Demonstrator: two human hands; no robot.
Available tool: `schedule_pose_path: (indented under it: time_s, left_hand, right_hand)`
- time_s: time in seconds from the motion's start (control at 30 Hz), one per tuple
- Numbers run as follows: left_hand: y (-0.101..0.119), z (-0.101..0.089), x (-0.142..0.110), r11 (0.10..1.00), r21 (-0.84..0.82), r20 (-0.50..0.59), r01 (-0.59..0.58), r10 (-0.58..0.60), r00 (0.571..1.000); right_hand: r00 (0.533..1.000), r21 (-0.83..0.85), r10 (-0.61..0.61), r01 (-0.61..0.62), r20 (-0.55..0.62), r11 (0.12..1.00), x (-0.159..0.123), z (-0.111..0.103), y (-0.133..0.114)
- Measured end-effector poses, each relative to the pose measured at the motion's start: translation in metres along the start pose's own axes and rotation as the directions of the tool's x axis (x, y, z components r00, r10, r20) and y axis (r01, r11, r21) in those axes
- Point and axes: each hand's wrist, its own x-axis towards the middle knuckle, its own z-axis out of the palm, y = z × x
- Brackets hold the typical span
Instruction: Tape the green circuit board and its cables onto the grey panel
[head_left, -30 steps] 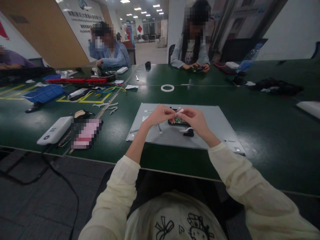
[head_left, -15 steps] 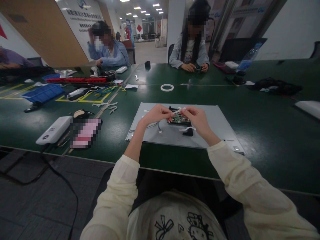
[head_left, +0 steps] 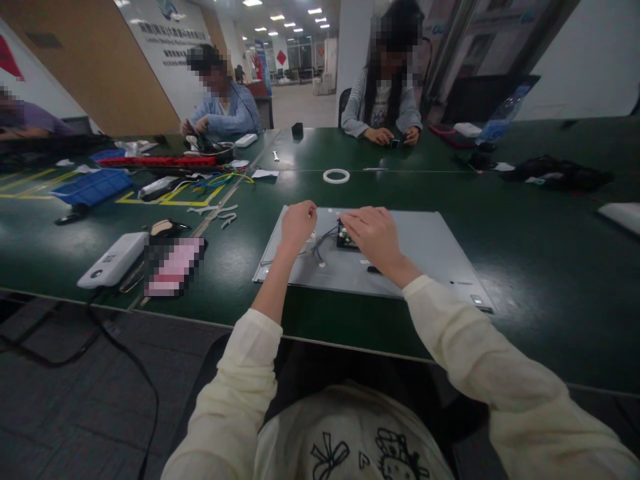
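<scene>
A grey metal panel lies flat on the table in front of me. On it sits a green circuit board in a black frame, mostly covered by my right hand. That hand is palm down over the board, its fingers stretched to the left; I cannot tell whether they touch it. Over the panel's left part, my left hand is closed, fingertips curled together, and whatever it may hold is hidden. Dark cables run between the hands. A small black part shows below my right wrist.
A white tape ring lies beyond the panel. To the left are a white power bank, a phone, crumpled white strips and a blue bin. Two people sit across the table, another at far left.
Both hands were pinching a white strip above the board. My left hand has moved left, and my right has turned down over the board. The strip no longer shows between them.
</scene>
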Motion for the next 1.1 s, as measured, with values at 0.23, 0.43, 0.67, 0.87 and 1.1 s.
schedule_pose_path:
  time_s: [0.23,0.43,0.67,0.87,1.1]
  left_hand:
    - [-0.003,0.004,0.004,0.992,-0.119,0.012,-0.035,0.037,0.999]
    - [-0.006,0.015,0.006,0.957,-0.269,0.134,-0.107,0.148,0.980]
    - [-0.001,0.025,0.003,0.949,-0.293,0.137,-0.113,0.159,0.978]
    - [-0.001,0.022,0.004,0.946,-0.305,-0.025,-0.114,0.111,0.993]
    - [0.000,0.024,0.003,0.944,-0.306,0.046,-0.125,0.146,0.988]
  right_hand:
    - [0.944,-0.113,-0.187,0.225,0.273,0.968,-0.003,0.020,-0.017]
    - [0.926,-0.093,-0.171,0.213,0.337,0.973,-0.010,0.024,-0.018]
    - [0.943,-0.051,-0.143,0.166,0.301,0.985,-0.010,0.027,-0.015]
    - [0.986,-0.015,-0.109,0.112,0.123,0.994,-0.006,0.018,-0.015]
    - [0.937,-0.011,-0.182,0.194,0.298,0.981,-0.007,0.029,-0.015]
